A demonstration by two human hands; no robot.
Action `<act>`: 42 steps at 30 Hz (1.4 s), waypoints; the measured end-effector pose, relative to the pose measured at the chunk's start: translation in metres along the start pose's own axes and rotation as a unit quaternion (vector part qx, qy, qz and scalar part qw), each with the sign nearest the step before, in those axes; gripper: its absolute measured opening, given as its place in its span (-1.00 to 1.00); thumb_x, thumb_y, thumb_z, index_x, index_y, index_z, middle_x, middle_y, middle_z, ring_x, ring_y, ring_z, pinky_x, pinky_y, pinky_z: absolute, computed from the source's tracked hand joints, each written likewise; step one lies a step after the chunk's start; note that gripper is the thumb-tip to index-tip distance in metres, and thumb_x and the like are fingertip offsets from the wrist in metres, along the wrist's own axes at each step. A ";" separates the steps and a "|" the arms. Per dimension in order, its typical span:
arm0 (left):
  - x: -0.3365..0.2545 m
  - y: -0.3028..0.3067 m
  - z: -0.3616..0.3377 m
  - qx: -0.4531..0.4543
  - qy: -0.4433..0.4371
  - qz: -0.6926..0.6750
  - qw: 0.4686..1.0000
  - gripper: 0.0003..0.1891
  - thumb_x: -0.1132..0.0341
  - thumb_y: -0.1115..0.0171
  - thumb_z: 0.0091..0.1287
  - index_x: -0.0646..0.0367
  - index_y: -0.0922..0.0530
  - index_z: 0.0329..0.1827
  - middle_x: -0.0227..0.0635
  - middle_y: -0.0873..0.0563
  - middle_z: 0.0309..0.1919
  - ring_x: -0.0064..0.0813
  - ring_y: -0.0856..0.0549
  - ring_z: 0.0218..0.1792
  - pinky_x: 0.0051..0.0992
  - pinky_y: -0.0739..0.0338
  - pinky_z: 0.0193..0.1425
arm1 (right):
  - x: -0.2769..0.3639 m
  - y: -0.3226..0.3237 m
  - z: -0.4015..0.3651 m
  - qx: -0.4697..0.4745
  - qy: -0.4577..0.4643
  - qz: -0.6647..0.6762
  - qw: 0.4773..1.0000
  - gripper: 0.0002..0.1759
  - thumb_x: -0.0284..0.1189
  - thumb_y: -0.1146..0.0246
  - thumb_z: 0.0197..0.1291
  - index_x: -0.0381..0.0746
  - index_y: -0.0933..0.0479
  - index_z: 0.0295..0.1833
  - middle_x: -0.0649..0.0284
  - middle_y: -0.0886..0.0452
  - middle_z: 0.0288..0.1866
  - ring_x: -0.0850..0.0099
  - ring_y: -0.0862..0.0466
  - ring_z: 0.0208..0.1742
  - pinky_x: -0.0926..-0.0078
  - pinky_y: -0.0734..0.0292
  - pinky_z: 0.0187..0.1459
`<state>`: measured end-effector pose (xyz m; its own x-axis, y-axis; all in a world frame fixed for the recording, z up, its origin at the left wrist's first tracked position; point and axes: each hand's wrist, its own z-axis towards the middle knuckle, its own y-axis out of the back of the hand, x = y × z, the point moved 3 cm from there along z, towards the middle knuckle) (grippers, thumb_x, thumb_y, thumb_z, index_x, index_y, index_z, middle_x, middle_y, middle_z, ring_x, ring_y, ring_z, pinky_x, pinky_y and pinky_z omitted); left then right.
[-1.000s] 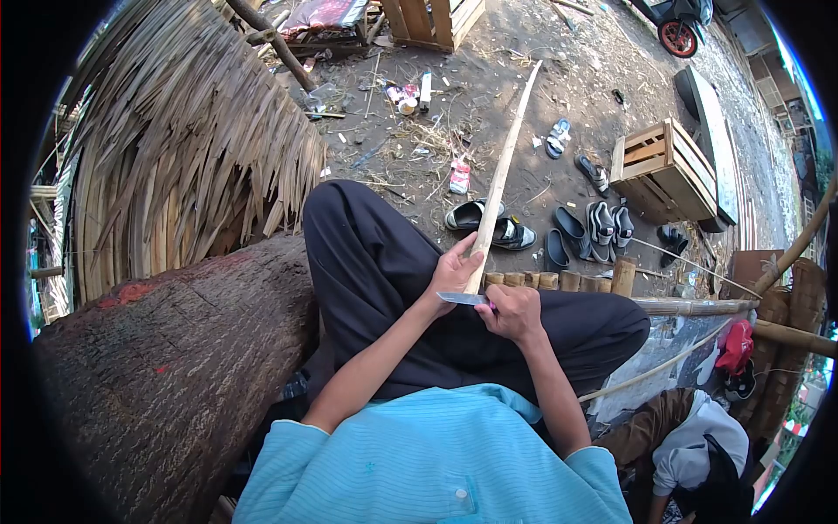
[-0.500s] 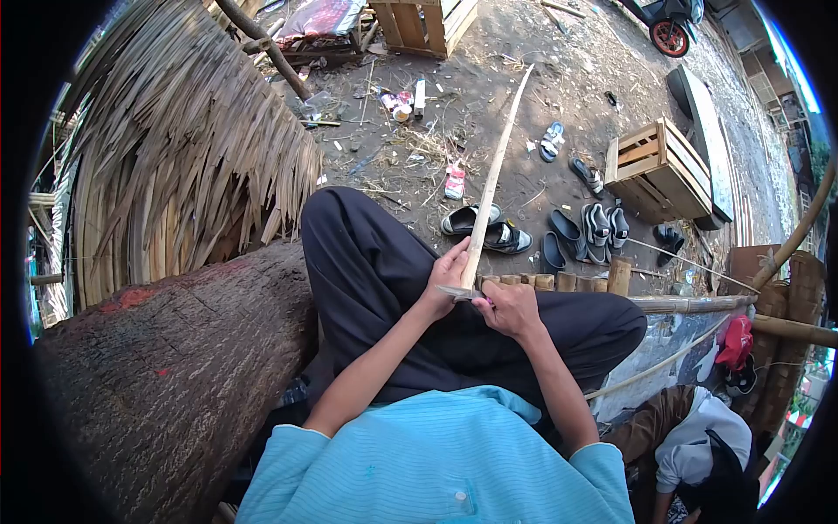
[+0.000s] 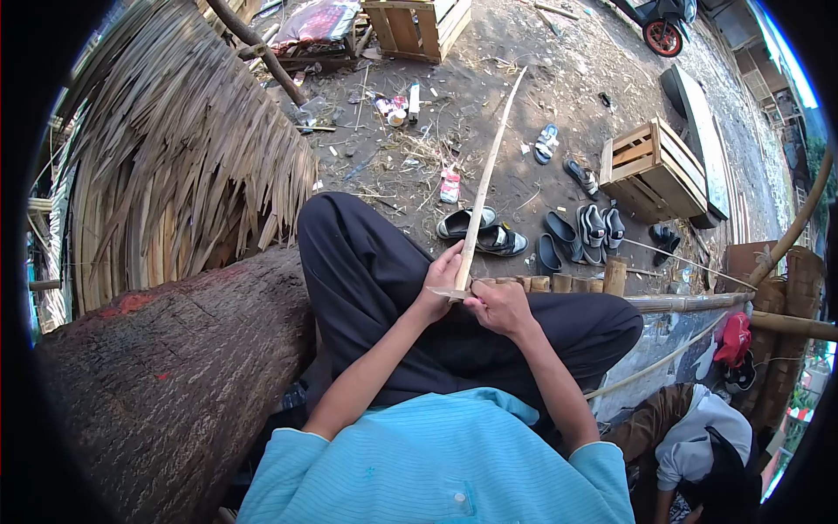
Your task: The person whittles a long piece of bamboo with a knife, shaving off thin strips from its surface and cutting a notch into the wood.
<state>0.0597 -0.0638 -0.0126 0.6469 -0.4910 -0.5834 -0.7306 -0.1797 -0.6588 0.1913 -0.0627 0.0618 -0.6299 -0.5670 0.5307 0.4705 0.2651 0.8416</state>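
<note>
A long, pale, tapering strip [image 3: 487, 175] rises from my lap, its thin tip curving away over the ground. Around its lower end my left hand [image 3: 443, 284] is closed. My right hand [image 3: 504, 307] grips a small knife, with the handle mostly hidden in the fist. The knife blade [image 3: 448, 293] points left and lies across the bottom end of the strip, close to my left fingers. Both hands are above my crossed legs in dark trousers.
A large dark log [image 3: 175, 375] lies at the left, below dry thatch [image 3: 175, 140]. Shoes [image 3: 592, 229] and a wooden crate [image 3: 655, 170] stand on the ground ahead. A bamboo rail [image 3: 690, 303] runs right of my knee. Another person [image 3: 707, 437] is at the lower right.
The strip has turned slightly and its tip has shifted a little left. The knife and my right hand have moved slightly left. The whole view has shifted a little.
</note>
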 end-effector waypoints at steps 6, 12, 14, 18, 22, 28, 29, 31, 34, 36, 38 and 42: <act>-0.008 -0.002 -0.007 0.060 0.040 -0.081 0.994 -0.56 0.20 0.16 0.58 -0.02 -0.18 0.48 -0.41 -0.58 -0.31 -0.67 -0.51 -0.55 -0.62 -0.36 -0.56 | -0.020 0.005 0.026 0.027 -0.147 -0.106 0.983 -0.52 0.04 -0.08 0.30 -0.17 -0.50 -0.40 0.09 -0.57 -0.65 0.08 -0.64 -0.56 0.15 -0.47 -0.53; -0.005 -0.005 -0.009 0.027 0.046 -0.041 0.998 -0.68 0.20 0.21 0.59 0.13 -0.38 0.23 -0.48 -0.48 -0.50 -0.66 -0.46 -0.62 -0.61 -0.40 -0.57 | -0.048 0.006 0.038 0.051 -0.108 -0.111 0.987 -0.51 0.05 -0.07 0.30 -0.17 -0.50 -0.37 0.06 -0.56 -0.65 0.04 -0.63 -0.56 0.12 -0.48 -0.53; 0.000 0.003 -0.002 0.083 0.063 -0.080 0.991 -0.70 0.19 0.17 0.59 0.15 -0.43 0.15 -0.48 -0.42 -0.57 -0.68 -0.37 -0.67 -0.62 -0.26 -0.63 | -0.040 0.001 0.042 0.037 -0.070 -0.104 0.991 -0.47 0.08 -0.07 0.29 -0.17 -0.48 -0.45 0.09 -0.54 -0.67 0.07 -0.62 -0.59 0.16 -0.46 -0.56; -0.006 -0.010 -0.007 -0.031 0.069 0.018 0.997 -0.73 0.26 0.18 0.57 0.18 -0.50 -0.09 -0.47 -0.42 -0.59 -0.69 -0.33 -0.68 -0.61 -0.25 -0.62 | -0.038 -0.001 0.039 0.042 -0.016 -0.099 0.994 -0.44 0.11 -0.05 0.30 -0.16 -0.42 -0.50 0.13 -0.52 -0.68 0.09 -0.58 -0.62 0.16 -0.40 -0.59; -0.014 -0.009 -0.011 0.042 0.062 -0.098 0.992 -0.75 0.32 0.18 0.56 0.18 -0.50 -0.09 -0.45 -0.45 -0.56 -0.67 -0.36 -0.65 -0.59 -0.26 -0.59 | -0.032 -0.002 0.042 0.033 -0.061 -0.113 0.991 -0.45 0.10 -0.05 0.31 -0.17 -0.41 -0.48 0.12 -0.53 -0.67 0.08 -0.59 -0.60 0.16 -0.41 -0.56; -0.008 -0.013 -0.012 -0.008 0.073 -0.049 0.996 -0.77 0.26 0.19 0.58 0.15 -0.42 0.04 -0.47 -0.41 -0.53 -0.64 -0.33 -0.65 -0.60 -0.23 -0.60 | -0.075 0.009 0.048 0.003 -0.167 -0.179 0.970 -0.45 0.04 -0.04 0.34 -0.21 -0.43 -0.48 0.07 -0.56 -0.65 0.07 -0.61 -0.59 0.14 -0.45 -0.55; -0.008 -0.012 -0.012 0.008 0.068 -0.051 0.996 -0.75 0.24 0.20 0.59 0.15 -0.42 0.06 -0.47 -0.41 -0.53 -0.65 -0.33 -0.64 -0.60 -0.23 -0.60 | -0.090 0.012 0.048 0.026 -0.177 -0.187 0.966 -0.48 0.03 -0.02 0.35 -0.20 -0.43 -0.44 0.07 -0.57 -0.63 0.06 -0.62 -0.57 0.12 -0.44 -0.54; -0.010 -0.009 -0.007 0.029 0.058 -0.032 0.997 -0.74 0.23 0.21 0.59 0.14 -0.42 0.08 -0.48 -0.43 -0.51 -0.67 -0.35 -0.63 -0.61 -0.25 -0.59 | -0.073 0.012 0.048 0.084 -0.076 -0.130 0.985 -0.52 0.01 -0.04 0.34 -0.19 -0.43 -0.39 0.08 -0.58 -0.58 0.05 -0.61 -0.52 0.10 -0.43 -0.50; -0.010 -0.014 -0.008 0.020 0.059 -0.004 0.998 -0.76 0.28 0.20 0.58 0.12 -0.42 0.10 -0.49 -0.46 -0.49 -0.70 -0.37 -0.61 -0.62 -0.28 -0.57 | -0.029 0.014 0.050 0.153 -0.010 -0.078 0.985 -0.57 -0.01 -0.07 0.31 -0.18 -0.41 -0.34 0.10 -0.59 -0.54 0.03 -0.61 -0.47 0.07 -0.42 -0.45; -0.018 -0.021 -0.014 -0.011 0.070 -0.015 0.997 -0.79 0.34 0.18 0.56 0.11 -0.42 0.09 -0.50 -0.49 -0.48 -0.71 -0.39 -0.60 -0.63 -0.30 -0.56 | -0.025 0.012 0.048 0.085 -0.005 -0.040 0.996 -0.53 0.00 -0.06 0.33 -0.19 -0.44 -0.38 0.08 -0.56 -0.60 0.03 -0.61 -0.50 0.09 -0.44 -0.47; -0.016 -0.016 -0.013 0.001 0.060 0.005 0.998 -0.79 0.30 0.16 0.56 0.12 -0.42 0.08 -0.49 -0.53 -0.48 -0.70 -0.44 -0.59 -0.64 -0.35 -0.54 | -0.026 0.013 0.040 0.095 -0.070 -0.033 0.992 -0.54 -0.01 -0.07 0.33 -0.19 -0.46 -0.39 0.08 -0.55 -0.62 0.03 -0.61 -0.50 0.08 -0.44 -0.46; -0.013 -0.013 -0.009 -0.010 0.061 -0.013 0.998 -0.74 0.16 0.10 0.57 0.14 -0.40 0.08 -0.50 -0.52 -0.52 -0.70 -0.48 -0.58 -0.63 -0.38 -0.53 | -0.010 0.022 0.013 0.068 -0.116 0.025 0.991 -0.57 -0.06 -0.10 0.33 -0.18 -0.46 -0.41 0.09 -0.53 -0.63 0.03 -0.60 -0.51 0.08 -0.43 -0.46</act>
<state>0.0590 -0.0633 0.0079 0.6347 -0.5857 -0.5041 -0.7193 -0.2094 -0.6624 0.1998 -0.0414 0.0763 -0.7403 -0.3613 0.5669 0.4266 0.3993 0.8115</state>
